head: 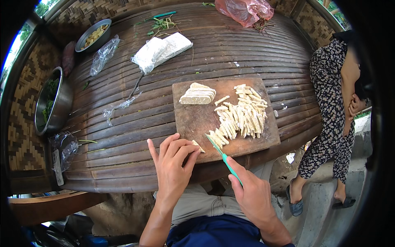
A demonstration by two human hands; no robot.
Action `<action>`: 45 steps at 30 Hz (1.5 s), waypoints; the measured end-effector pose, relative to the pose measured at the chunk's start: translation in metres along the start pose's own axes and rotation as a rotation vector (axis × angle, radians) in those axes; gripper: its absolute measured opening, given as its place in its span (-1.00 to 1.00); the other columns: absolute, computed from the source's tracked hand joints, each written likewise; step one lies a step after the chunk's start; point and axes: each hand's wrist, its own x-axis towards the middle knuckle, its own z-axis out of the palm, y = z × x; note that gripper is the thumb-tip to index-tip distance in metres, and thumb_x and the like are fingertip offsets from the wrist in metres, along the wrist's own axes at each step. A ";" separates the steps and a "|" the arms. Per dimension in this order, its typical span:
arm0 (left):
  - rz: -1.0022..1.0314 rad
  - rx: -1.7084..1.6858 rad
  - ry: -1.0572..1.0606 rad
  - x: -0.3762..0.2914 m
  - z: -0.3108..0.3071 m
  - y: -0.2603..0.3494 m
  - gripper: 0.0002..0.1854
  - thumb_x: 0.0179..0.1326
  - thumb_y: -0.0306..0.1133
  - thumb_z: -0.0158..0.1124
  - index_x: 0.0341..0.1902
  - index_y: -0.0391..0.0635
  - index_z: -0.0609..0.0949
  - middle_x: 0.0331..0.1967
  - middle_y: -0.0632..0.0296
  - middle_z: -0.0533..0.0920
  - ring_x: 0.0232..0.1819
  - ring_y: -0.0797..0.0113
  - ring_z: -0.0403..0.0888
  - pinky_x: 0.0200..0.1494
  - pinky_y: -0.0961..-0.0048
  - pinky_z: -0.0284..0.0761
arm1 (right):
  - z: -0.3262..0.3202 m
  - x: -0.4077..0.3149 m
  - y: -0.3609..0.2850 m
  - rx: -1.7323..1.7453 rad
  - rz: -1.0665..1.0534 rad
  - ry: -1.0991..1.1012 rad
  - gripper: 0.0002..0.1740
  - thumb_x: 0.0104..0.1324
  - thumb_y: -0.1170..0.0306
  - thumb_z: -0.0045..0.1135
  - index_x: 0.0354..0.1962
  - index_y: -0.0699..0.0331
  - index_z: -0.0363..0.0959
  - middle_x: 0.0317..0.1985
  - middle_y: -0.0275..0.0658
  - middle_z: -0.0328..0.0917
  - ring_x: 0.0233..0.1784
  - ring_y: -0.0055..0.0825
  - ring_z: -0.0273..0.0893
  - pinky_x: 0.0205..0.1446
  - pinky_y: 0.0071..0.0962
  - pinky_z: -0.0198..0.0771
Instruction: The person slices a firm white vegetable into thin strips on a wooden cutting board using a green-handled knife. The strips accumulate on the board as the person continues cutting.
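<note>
My right hand grips a kitchen knife by its green handle. The blade points away from me, its edge beside a row of cut tempeh strips. At the near left of the wooden cutting board, my left hand has its thumb and fingertips on a small tempeh piece, partly hidden by them. A large heap of tempeh strips covers the board's right side. Several tempeh slices lean together at its far left, with one loose strip between.
The board rests on a bamboo-slat table. White wrapped packages, a pink plastic bag and greens lie farther back. To the left stand a metal bowl of leaves and a grey bowl. A person is at right.
</note>
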 end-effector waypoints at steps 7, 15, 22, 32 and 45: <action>-0.044 -0.030 -0.002 0.000 0.001 0.001 -0.75 0.23 -0.37 0.60 -0.06 0.05 0.73 -0.07 0.44 0.75 0.40 0.22 0.56 0.69 -0.40 -0.24 | 0.012 -0.001 -0.004 0.110 -0.101 0.062 -0.35 0.48 0.35 0.36 0.49 0.00 0.44 -0.47 -0.23 0.56 -0.51 -0.20 0.63 -0.42 -0.20 0.54; -0.066 -0.072 0.011 -0.003 0.005 -0.003 -0.74 0.25 -0.38 0.59 -0.03 0.03 0.72 -0.12 0.44 0.76 0.42 0.23 0.54 0.67 -0.45 -0.22 | 0.011 0.000 -0.007 0.097 -0.098 0.000 -0.33 0.49 0.32 0.36 0.50 0.00 0.42 -0.50 -0.23 0.53 -0.55 -0.21 0.61 -0.46 -0.19 0.53; -0.086 -0.076 0.014 -0.002 0.006 -0.001 -0.75 0.24 -0.38 0.59 -0.04 0.03 0.72 -0.12 0.46 0.76 0.41 0.23 0.55 0.65 -0.44 -0.16 | 0.007 0.002 -0.004 -0.043 -0.123 -0.077 -0.32 0.50 0.30 0.33 0.53 0.01 0.38 -0.51 -0.23 0.50 -0.59 -0.21 0.58 -0.52 -0.17 0.50; -0.035 0.018 0.006 0.002 0.002 0.003 -0.77 0.25 -0.30 0.60 -0.06 0.08 0.74 -0.15 0.49 0.77 0.35 0.26 0.58 0.64 -0.51 -0.21 | -0.001 -0.004 -0.003 0.061 0.062 -0.017 -0.43 0.49 0.46 0.30 0.42 0.07 0.49 -0.08 0.05 0.76 -0.12 0.10 0.76 -0.13 -0.13 0.65; 0.004 -0.049 0.019 0.000 0.007 0.004 -0.75 0.24 -0.40 0.60 -0.06 0.07 0.72 -0.02 0.44 0.76 0.32 0.27 0.63 0.69 -0.40 -0.30 | -0.009 -0.012 -0.003 0.250 0.094 0.020 -0.45 0.48 0.47 0.32 0.40 0.07 0.52 0.05 0.02 0.77 -0.04 0.05 0.79 -0.03 -0.24 0.69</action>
